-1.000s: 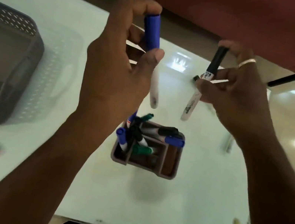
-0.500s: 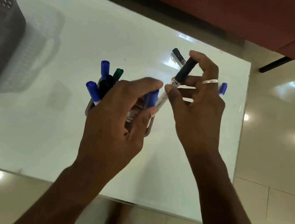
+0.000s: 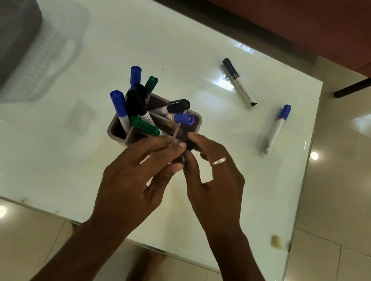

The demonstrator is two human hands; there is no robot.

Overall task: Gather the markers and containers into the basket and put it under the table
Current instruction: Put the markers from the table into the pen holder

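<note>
Both hands (image 3: 177, 163) are now lying low at the holder's (image 3: 117, 129) near rim, left hand (image 3: 133, 180) and right hand (image 3: 216, 182) pinching a small dark object together; what it is cannot be told. 2 markers (image 3: 239, 82) are lying near the counter's (image 3: 76, 171) right edge, the basket (image 3: 3, 36) sitting at its left edge.

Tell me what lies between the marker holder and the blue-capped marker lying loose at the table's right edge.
Head view: bare glossy table between the marker holder and the blue-capped marker.
</note>
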